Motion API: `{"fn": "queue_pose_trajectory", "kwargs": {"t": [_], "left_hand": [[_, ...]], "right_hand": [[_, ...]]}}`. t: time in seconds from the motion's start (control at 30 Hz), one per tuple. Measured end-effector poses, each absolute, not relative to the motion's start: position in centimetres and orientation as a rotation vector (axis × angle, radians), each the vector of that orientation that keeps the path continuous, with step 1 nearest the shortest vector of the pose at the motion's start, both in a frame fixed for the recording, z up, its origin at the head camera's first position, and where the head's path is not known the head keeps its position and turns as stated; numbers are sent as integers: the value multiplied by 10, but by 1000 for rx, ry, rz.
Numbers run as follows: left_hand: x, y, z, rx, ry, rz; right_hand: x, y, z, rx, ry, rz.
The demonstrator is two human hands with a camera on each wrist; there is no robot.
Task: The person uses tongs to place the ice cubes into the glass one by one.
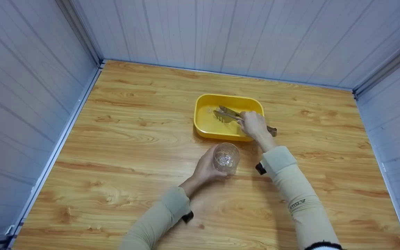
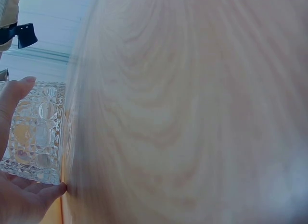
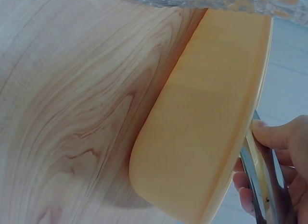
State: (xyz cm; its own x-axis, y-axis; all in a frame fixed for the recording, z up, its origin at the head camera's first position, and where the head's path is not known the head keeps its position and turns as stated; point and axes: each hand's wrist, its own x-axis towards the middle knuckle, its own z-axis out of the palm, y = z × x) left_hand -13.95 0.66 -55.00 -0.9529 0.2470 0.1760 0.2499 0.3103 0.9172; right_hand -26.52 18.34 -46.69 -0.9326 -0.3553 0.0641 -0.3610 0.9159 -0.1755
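Observation:
My left hand [image 1: 206, 166] grips a clear cut-glass tumbler [image 1: 226, 158] that stands in front of the yellow tub; the left wrist view shows thumb and fingers on either side of its patterned wall [image 2: 41, 132]. Something clear and shiny lies at the bottom of the glass. Metal tongs [image 1: 228, 116] are held in my right hand [image 1: 253, 124] over the tub's right side. Their toothed tips reach down inside the yellow tub [image 1: 209, 133]. Small clear pieces [image 1: 209, 110] seem to lie near the tips, too small to tell what they are.
The tub rests on a wood-grain tabletop [image 1: 134, 139]. Pale panel walls [image 1: 207, 34] enclose the table at the back, left and right. Each sleeve [image 1: 280, 161] has a black wrist mount near the cuff.

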Motion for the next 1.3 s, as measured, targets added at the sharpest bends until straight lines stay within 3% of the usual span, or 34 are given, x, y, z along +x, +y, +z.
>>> {"fn": "queue_pose_trajectory", "kwargs": {"t": [1.3], "left_hand": [[-140,8,-550,-472,-2526,-1816]], "right_hand": [[-269,183,-468,501,-3111,272]]}}
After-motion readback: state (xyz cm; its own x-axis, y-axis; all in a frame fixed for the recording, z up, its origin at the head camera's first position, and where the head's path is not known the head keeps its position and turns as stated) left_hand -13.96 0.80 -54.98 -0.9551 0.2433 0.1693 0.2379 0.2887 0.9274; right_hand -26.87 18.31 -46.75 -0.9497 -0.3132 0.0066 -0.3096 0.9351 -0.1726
